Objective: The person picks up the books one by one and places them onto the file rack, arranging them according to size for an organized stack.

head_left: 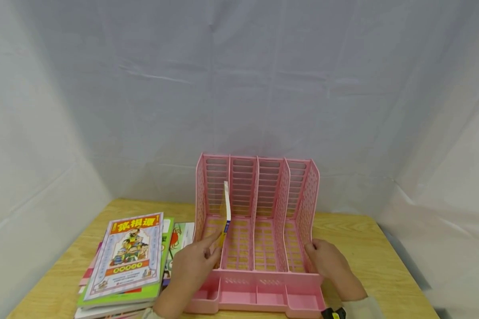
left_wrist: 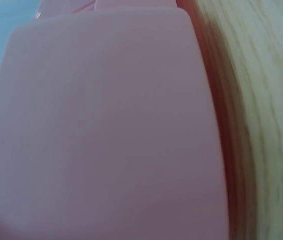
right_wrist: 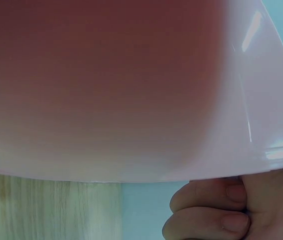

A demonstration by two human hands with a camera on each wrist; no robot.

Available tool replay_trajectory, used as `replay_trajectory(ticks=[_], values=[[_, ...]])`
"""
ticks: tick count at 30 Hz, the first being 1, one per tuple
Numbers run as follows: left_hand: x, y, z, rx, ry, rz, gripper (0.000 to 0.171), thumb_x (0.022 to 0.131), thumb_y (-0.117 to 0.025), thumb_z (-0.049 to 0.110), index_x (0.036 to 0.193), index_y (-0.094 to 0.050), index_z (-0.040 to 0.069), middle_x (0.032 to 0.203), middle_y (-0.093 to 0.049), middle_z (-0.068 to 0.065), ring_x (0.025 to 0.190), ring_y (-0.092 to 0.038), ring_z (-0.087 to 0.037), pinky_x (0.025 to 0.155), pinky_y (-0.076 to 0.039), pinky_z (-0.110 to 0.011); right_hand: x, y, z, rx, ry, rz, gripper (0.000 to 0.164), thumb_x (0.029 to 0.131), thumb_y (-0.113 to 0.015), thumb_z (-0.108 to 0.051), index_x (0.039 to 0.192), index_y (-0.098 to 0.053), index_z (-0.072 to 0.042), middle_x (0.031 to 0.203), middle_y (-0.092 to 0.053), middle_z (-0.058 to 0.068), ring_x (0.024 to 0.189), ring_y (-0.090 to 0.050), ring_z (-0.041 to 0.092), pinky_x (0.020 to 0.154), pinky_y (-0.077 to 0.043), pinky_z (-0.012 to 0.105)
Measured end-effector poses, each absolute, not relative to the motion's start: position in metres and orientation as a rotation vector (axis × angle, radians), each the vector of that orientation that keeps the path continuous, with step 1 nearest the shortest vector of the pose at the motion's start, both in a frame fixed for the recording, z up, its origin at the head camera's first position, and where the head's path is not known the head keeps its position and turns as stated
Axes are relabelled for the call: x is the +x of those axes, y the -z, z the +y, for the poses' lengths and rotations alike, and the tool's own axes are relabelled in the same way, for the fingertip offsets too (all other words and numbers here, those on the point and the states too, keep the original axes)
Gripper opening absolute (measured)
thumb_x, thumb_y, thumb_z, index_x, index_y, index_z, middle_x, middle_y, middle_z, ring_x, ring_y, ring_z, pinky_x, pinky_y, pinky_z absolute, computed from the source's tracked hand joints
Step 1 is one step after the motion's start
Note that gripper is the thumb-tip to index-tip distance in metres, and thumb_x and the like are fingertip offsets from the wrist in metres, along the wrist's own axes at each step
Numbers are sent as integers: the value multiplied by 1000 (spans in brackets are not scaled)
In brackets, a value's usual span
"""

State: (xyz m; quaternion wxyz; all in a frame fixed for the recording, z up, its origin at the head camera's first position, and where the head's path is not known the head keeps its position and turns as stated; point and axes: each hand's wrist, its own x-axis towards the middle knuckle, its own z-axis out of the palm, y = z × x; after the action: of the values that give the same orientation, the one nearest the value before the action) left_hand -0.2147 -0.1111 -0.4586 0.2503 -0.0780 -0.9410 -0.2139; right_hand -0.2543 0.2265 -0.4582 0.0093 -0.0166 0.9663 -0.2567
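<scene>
Pale sheeting [head_left: 239, 88] hangs behind and to both sides of a wood-grained bench [head_left: 355, 230], on which a pink rack [head_left: 269, 278] with four upright slots and a row of shallow front trays stands. One thin book [head_left: 227, 201] is on edge in the leftmost slot, close to the first divider; whether it touches that divider, I cannot tell. The left hand [head_left: 191, 266] reaches in from the front, its index finger extended to the book's lower near edge, the thumb just below; no wrapped grip shows. The right hand [head_left: 331, 261] has its fingers curled round the edge of the rack's right side wall. Beside the rack, on the left, lies a stack of books [head_left: 131, 252], and between the two a flat book with a red crab [head_left: 176, 237]. To seat the standing book well, I would keep the right hand's hold firm so the rack cannot slide, press low and straight toward the back, and check that the book leans along a wall rather than slumping across the slot.
</scene>
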Motion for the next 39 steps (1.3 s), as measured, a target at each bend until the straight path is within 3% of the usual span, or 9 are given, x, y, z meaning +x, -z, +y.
replay_trajectory(ticks=[12,20,29,34,39], values=[[-215,459,-110,-195,611,-2553,44,85,-66,31,128,-62,33,50,-35,19,41,-31,-5,36,-25,-23,-255,458,227,-46,807,3011,39,102,-37,-32,71,-51,-13,63,-47,3,58,-45,17,54,-35,31],[-214,457,-109,-155,730,-2575,45,83,-69,30,127,-59,24,55,-39,18,42,-33,-4,38,-27,-23,-254,457,227,-65,786,3029,38,102,-37,-33,73,-53,-15,65,-48,3,64,-48,18,59,-38,32],[-214,458,-110,-131,761,-2617,39,85,-67,33,122,-60,26,55,-41,16,42,-34,-5,38,-27,-24,-252,460,228,-85,872,2975,43,103,-36,-30,67,-44,-10,58,-43,3,49,-33,14,48,-30,28],[-214,458,-110,-139,751,-2609,30,84,-68,33,114,-63,30,55,-41,16,43,-35,-5,38,-27,-24,-252,460,228,-85,880,2980,42,103,-36,-30,67,-44,-10,58,-43,3,50,-34,15,48,-30,29],[-215,459,-110,-176,698,-2583,28,87,-66,31,115,-66,35,52,-39,18,41,-34,-4,36,-26,-22,-253,461,228,-76,876,2994,42,103,-37,-31,67,-45,-11,58,-44,2,50,-36,15,49,-31,29]])
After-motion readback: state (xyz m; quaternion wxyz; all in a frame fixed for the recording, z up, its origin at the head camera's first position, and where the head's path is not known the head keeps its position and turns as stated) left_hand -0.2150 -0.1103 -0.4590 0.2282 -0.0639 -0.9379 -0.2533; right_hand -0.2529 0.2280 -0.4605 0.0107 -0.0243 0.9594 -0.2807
